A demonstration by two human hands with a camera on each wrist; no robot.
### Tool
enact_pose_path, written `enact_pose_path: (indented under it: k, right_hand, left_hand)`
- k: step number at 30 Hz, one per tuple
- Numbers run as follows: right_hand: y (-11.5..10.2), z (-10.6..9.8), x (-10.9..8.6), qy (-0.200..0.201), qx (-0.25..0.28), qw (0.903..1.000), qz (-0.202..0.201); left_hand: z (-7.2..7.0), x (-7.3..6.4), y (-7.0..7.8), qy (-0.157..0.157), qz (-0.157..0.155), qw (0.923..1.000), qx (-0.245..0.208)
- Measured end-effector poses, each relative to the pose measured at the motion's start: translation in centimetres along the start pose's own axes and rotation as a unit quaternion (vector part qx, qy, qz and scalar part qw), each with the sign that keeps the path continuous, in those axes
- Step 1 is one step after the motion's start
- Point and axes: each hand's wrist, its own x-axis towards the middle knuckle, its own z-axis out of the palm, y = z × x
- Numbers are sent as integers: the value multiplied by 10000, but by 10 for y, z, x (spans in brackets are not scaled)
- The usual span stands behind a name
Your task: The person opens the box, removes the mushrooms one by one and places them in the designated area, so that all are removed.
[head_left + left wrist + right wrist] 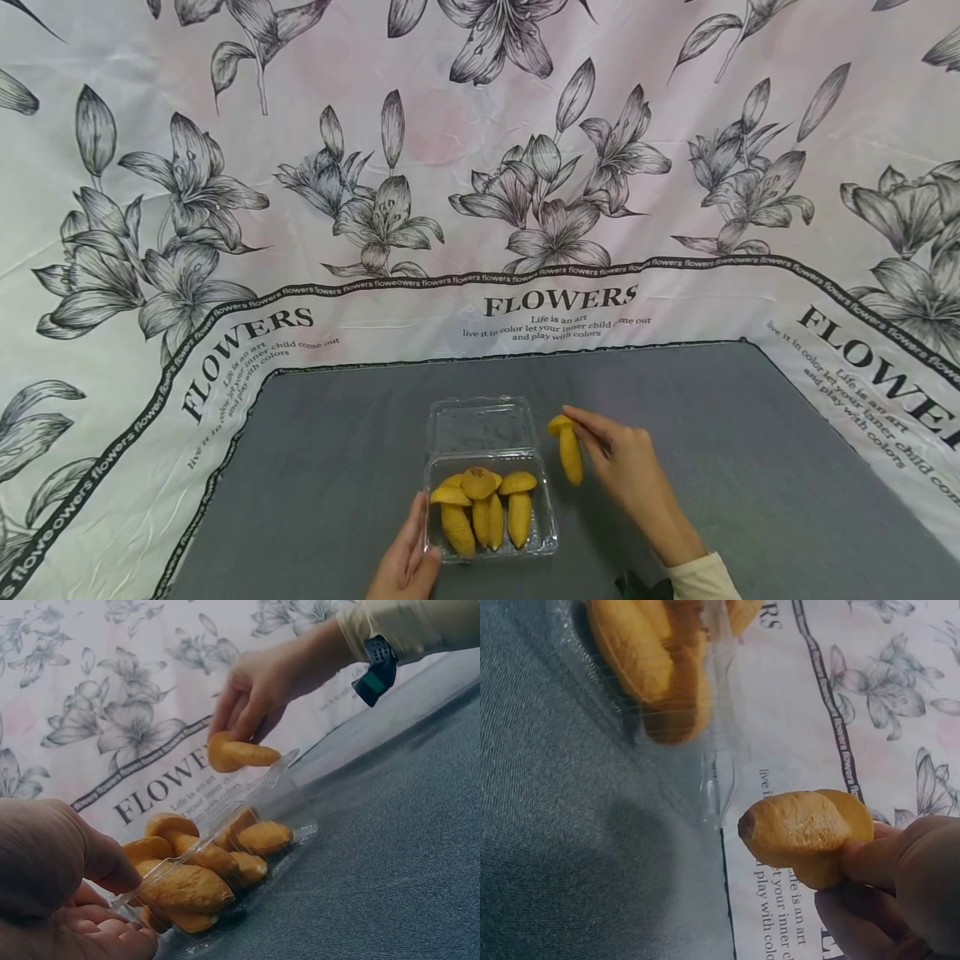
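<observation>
A clear plastic clamshell box [555, 533] lies with its lid tipped back on the dark table. Inside it are several yellow mushrooms [519, 517] with rounded caps and thick stems. My left hand [408, 554] grips the box's near left side, thumb at the rim, as the left wrist view also shows [75, 877]. To the right of the box, my right hand [626, 467] pinches another yellow mushroom [570, 454] by its cap. That mushroom is held above the table, stem pointing down in the head view; its brownish stem end shows in the right wrist view.
The raised lid [480, 425] stands behind the box. A grey cloth [315, 467] covers the table. Behind it hangs a pale curtain [420, 317] printed with flowers and lettering. A dark band with a device [379, 671] circles the right wrist.
</observation>
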Motion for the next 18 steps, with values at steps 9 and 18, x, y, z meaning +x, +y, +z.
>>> enact_pose_path:
  k: [9,18]
  right_hand:
    - [9,6,0,-134,-266,9994,166]
    - [18,15,2,-224,-471,9983,245]
  left_hand:
    - [2,-1,1,45,-31,10000,-25]
    - [2,0,-1,84,90,9999,-3]
